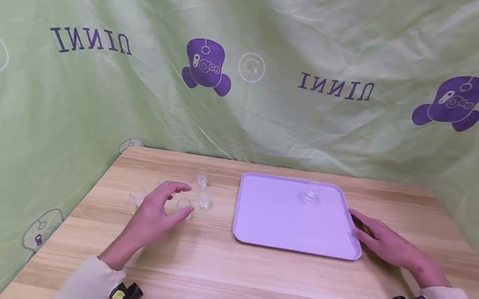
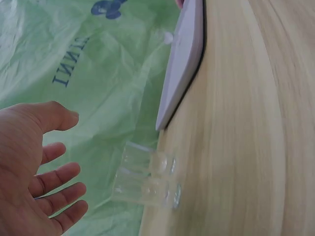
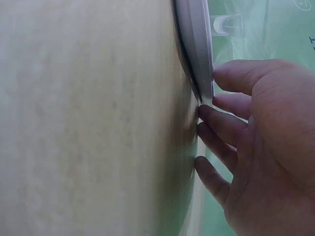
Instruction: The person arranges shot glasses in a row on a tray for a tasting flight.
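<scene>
My left hand (image 1: 152, 218) hovers over the left part of the table, fingers spread and apart from the thumb, holding nothing. Around it stand several small clear glasses, among them a near glass (image 1: 183, 208) by the thumb, one glass (image 1: 204, 198) to its right and another (image 1: 202, 178) behind that. The hand partly hides the others. In the left wrist view, two glasses (image 2: 160, 191) overlap beyond the fingers. At the right side of a light purple tray (image 1: 288, 225), my right hand (image 1: 391, 243) touches the rim with thumb and index finger. One glass (image 1: 311, 192) stands on the tray.
The wooden table (image 1: 219, 280) extends in front of the tray and between the hands. Behind it hangs a green printed cloth (image 1: 259, 122), which also closes off both sides. Black wrist cameras sit below the white sleeves (image 1: 86, 283).
</scene>
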A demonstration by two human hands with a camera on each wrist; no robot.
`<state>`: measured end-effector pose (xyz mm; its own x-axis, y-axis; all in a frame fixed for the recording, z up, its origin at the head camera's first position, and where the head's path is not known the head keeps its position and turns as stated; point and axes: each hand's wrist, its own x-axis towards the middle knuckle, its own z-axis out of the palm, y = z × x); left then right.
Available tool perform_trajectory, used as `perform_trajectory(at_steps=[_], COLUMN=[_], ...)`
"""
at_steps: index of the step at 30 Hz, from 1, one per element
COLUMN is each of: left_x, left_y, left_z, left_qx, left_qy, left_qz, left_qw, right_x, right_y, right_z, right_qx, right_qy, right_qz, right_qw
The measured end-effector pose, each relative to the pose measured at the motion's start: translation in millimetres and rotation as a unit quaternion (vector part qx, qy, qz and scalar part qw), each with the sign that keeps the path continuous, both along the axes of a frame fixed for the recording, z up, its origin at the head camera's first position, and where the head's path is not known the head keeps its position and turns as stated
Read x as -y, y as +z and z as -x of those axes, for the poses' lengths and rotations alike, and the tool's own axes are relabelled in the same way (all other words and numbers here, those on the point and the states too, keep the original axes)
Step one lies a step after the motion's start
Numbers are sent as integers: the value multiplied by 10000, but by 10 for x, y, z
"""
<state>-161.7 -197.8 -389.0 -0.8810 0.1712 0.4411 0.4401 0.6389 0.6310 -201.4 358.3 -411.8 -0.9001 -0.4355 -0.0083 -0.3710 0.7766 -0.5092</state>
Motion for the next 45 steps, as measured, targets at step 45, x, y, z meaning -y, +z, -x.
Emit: perform_trajectory(at_steps=[45], left_x=[240], left_y=[-428], left_z=[167], left_qx=[1679], left_qy=[-126], left_qz=[-410], left_qw=[9849], right_x=[32], right_y=[-9], right_z=[-35], right_qx=[-17], right_qy=[51], right_qz=[-69], right_qw=[10000])
